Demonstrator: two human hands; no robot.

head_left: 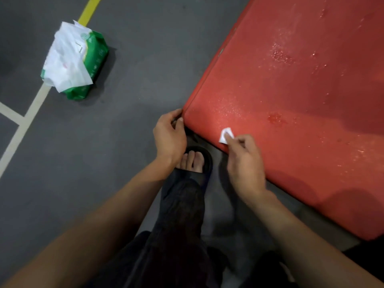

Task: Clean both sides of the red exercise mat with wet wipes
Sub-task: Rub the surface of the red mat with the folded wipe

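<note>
While the right hand (244, 163) pinched a small wipe (226, 135) against the near edge of the mat (301, 100), the left hand (169, 137) gripped its corner. The mat lay on the floor (135, 80), wet-beaded, probably slick, thick yet bendable; the corner looked the best hold for flipping. Farther off lay the pack (83, 63).

You have one red mat (291, 100), one wipe pack (76, 63), one small wipe (225, 135), two hands and one sandalled foot (193, 161).
</note>
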